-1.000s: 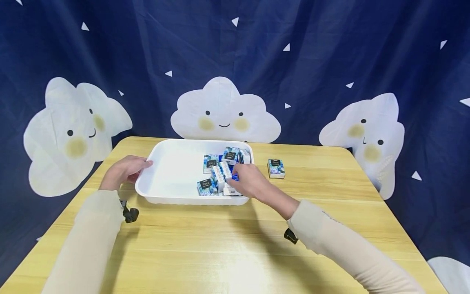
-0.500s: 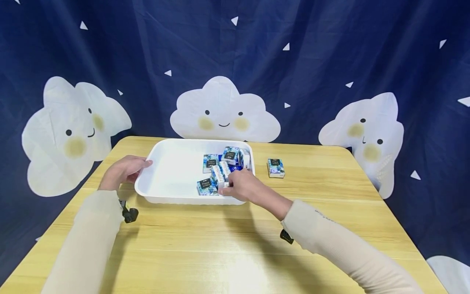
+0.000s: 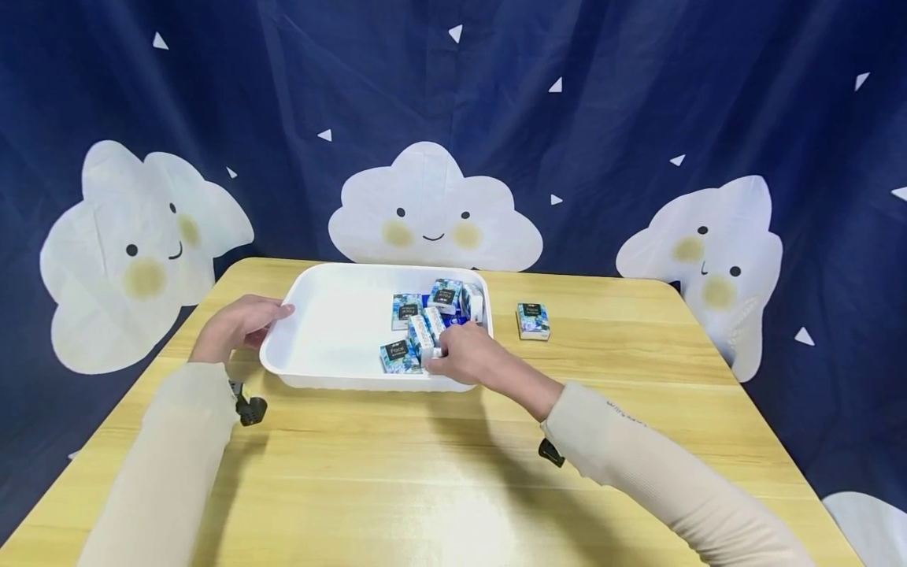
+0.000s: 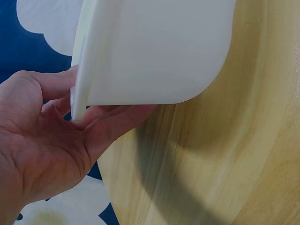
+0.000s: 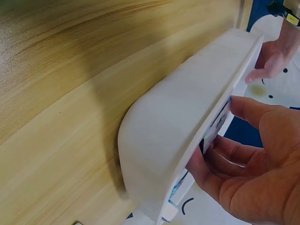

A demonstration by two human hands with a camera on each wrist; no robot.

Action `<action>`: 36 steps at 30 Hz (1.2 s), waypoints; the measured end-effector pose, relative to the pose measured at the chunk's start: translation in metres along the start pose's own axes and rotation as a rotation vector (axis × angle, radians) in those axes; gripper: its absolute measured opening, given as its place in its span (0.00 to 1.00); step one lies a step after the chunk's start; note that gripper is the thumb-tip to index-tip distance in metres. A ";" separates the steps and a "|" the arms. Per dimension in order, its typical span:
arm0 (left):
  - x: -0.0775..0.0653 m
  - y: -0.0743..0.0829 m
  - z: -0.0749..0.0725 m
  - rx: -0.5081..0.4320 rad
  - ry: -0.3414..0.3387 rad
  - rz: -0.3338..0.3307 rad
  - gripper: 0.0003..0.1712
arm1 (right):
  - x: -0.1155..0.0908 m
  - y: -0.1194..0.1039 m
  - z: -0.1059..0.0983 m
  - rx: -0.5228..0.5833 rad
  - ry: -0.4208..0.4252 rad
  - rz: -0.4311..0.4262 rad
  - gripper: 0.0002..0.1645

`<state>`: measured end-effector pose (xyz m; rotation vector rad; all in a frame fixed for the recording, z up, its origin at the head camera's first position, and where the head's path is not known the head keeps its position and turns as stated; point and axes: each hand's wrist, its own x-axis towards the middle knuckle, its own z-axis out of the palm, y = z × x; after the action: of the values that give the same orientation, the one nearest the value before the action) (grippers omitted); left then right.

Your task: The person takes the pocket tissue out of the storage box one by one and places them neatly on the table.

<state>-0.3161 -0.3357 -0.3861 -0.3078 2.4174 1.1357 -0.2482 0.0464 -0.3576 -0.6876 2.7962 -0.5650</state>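
A shallow white plastic tray [image 3: 333,331] stands on the table. My left hand [image 3: 244,321] grips its left rim, thumb at the edge and fingers under it, as the left wrist view shows. Inside the tray's right half lie several small boxes [image 3: 406,313] with blue floral print and dark labels. My right hand [image 3: 469,356] reaches into the front right corner. In the right wrist view, its thumb and fingers pinch a small box [image 5: 218,124], mostly hidden by the tray wall and the hand. Beside it two boxes [image 3: 420,337] stand on edge. Something blue [image 3: 453,320] lies among them.
One more small box [image 3: 533,321] lies on the wooden table [image 3: 397,472], right of the tray. Behind the table hangs a dark blue curtain [image 3: 602,142] with white clouds.
Over the past second my right hand has moved slightly left and down in the tray's front right corner, covering a white-sided box there. My left hand and the tray stay put.
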 end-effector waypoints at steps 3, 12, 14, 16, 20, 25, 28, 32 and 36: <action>-0.001 0.001 0.000 0.001 0.001 -0.003 0.38 | 0.000 -0.001 -0.002 0.002 -0.003 0.004 0.34; -0.002 0.002 0.000 0.008 0.000 -0.013 0.39 | -0.001 -0.003 -0.020 -0.008 -0.027 0.028 0.35; -0.002 0.002 0.000 0.010 0.001 -0.013 0.39 | -0.001 -0.003 -0.026 -0.013 -0.030 0.032 0.35; -0.002 0.002 0.000 0.008 0.001 -0.010 0.39 | -0.001 -0.002 -0.031 -0.015 -0.028 0.031 0.35; -0.003 0.002 0.000 0.006 0.003 0.001 0.38 | -0.001 0.000 -0.042 -0.007 -0.021 0.039 0.34; -0.003 0.002 0.001 0.005 0.005 0.006 0.38 | -0.003 0.007 -0.060 0.021 0.014 0.063 0.32; -0.003 0.001 0.001 0.005 0.005 0.003 0.38 | -0.006 0.013 -0.072 0.025 0.071 0.061 0.30; -0.002 0.001 0.001 0.007 0.000 0.001 0.38 | -0.010 0.024 -0.086 0.015 0.148 0.089 0.22; -0.001 0.000 0.000 0.009 -0.004 -0.001 0.38 | -0.012 0.041 -0.098 -0.014 0.186 0.164 0.17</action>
<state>-0.3147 -0.3354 -0.3856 -0.3033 2.4185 1.1237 -0.2826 0.1162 -0.2842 -0.4225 2.9942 -0.6057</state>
